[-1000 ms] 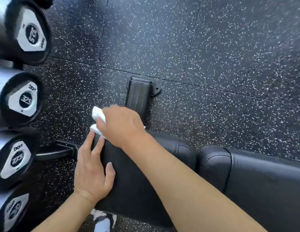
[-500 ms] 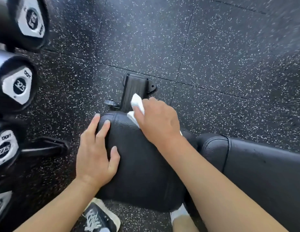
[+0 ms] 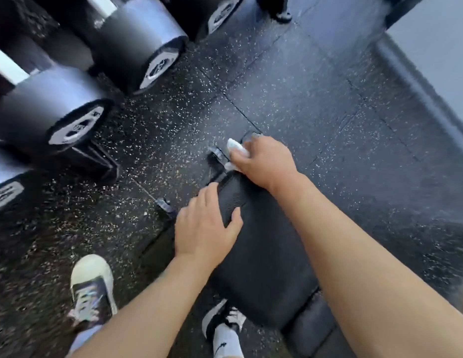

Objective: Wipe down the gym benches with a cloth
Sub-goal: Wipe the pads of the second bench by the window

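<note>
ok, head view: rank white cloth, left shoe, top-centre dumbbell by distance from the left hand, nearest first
1. White cloth: ahead and to the right of the left hand, held in the right hand at the bench pad's far end.
2. Left shoe: on the floor, down and to the left.
3. Top-centre dumbbell: far upper left, on the rack.

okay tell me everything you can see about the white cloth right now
The white cloth is small, crumpled and soft-looking, perhaps a wipe. Most of it is hidden under the right hand, which grips it; only bunched folds poke out past the fingers. It sits at the far end of the black bench pad, at its edge. Whether it presses on the pad is hard to tell. The left hand rests flat on the pad, apart from the cloth.
</note>
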The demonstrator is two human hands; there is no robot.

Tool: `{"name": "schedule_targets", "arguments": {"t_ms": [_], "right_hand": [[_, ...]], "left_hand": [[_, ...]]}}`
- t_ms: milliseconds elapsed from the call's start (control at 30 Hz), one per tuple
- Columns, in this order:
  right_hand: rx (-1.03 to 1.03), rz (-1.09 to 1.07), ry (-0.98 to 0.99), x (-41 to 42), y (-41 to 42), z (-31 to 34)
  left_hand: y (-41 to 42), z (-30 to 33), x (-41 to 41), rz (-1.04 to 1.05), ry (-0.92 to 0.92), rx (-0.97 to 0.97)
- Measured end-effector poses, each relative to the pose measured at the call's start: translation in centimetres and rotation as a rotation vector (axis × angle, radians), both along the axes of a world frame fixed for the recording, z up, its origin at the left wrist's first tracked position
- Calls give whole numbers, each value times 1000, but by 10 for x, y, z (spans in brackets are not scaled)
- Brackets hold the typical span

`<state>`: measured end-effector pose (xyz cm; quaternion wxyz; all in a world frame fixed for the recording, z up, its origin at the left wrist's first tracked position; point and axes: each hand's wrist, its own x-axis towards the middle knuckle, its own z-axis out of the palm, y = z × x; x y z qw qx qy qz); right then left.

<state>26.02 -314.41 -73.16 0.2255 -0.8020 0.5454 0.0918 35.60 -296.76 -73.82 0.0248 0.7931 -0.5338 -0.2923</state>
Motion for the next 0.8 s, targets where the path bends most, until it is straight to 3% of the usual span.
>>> {"name": "schedule_targets", "arguments": {"t_ms": [67, 133, 233, 433, 600, 667, 800], "right_hand": [[-64, 276, 115, 34, 15, 5], [0, 512, 212, 73, 47, 1], [71, 687, 264, 103, 96, -3], [57, 759, 56, 61, 75, 16], [-30, 370, 407, 57, -1, 12], [0, 438, 426, 69, 17, 6], [100, 802, 154, 96, 117, 7]], "left_hand": [[25, -1, 11, 61, 31, 21], [49, -2, 22, 130, 84, 96], [76, -4, 30, 246, 183, 199], [96, -6, 16, 441, 376, 159], [100, -9, 15, 436, 391, 146], [99, -8, 17, 430, 400, 183], [94, -8, 20, 391, 382, 321]]}}
